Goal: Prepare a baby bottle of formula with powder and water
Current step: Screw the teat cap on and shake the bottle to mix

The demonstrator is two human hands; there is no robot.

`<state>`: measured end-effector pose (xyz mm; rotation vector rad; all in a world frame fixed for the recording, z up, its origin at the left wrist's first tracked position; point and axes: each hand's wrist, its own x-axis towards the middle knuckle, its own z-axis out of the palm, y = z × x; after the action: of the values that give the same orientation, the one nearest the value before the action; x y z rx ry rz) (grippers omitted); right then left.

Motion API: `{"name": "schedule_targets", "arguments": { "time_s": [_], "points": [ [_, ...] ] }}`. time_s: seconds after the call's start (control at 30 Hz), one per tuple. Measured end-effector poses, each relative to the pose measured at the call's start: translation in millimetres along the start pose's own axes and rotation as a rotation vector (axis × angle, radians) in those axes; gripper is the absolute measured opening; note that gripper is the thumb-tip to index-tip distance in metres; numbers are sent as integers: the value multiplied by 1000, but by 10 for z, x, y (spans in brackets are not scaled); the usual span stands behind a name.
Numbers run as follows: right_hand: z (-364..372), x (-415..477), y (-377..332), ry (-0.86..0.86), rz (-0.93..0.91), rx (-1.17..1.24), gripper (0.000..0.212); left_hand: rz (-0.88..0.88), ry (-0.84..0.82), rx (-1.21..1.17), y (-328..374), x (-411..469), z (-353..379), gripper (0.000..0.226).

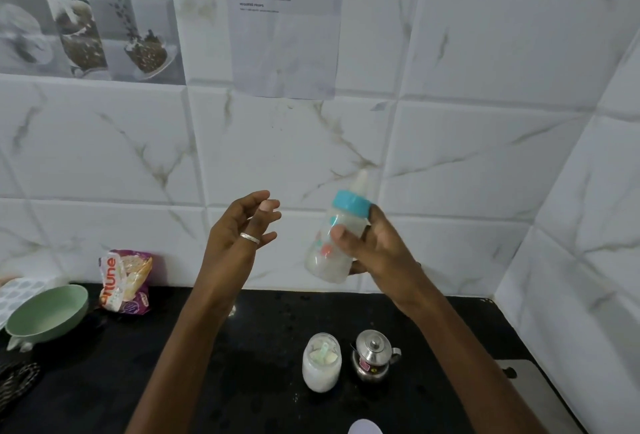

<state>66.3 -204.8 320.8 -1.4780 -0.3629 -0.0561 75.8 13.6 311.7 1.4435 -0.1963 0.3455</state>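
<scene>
My right hand [372, 248] grips a baby bottle [334, 243] in the air above the black counter [242, 381]. The bottle has a blue collar and pale teat, tilts to the right, and holds milky white liquid. My left hand [239, 229] hovers to the left of the bottle with relaxed fingers, a ring on one, and touches nothing. Below on the counter stands an open glass jar [321, 362] of white powder with a green scoop inside. A small steel pot [374, 355] with a lid stands just right of the jar.
A green bowl [46, 314] and a printed food packet [125, 281] sit at the back left of the counter. A silver flat object [526, 385] lies at the right edge. A white rounded object [364, 427] shows at the bottom edge. Marble-tiled walls close in behind and at right.
</scene>
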Motion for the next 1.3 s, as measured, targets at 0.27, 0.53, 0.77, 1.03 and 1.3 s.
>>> {"name": "schedule_targets", "arguments": {
  "time_s": [0.27, 0.53, 0.77, 1.03, 1.3],
  "points": [
    [-5, 32, -26, 24, -1, 20, 62, -11, 5, -11, -18, 3, -33, 48],
    [5, 54, -64, 92, -62, 162, 65, -5, -24, -4, -37, 4, -43, 43],
    [-50, 112, -154, 241, -112, 364, 51, -6, -38, -9, -63, 14, -54, 43],
    [-54, 122, -87, 276, -85, 394, 49, -4, -42, -12, -64, 58, -38, 40],
    [-94, 78, 27, 215, -16, 235, 55, 0, -41, -4, -71, 91, -6, 41]
  ]
}}
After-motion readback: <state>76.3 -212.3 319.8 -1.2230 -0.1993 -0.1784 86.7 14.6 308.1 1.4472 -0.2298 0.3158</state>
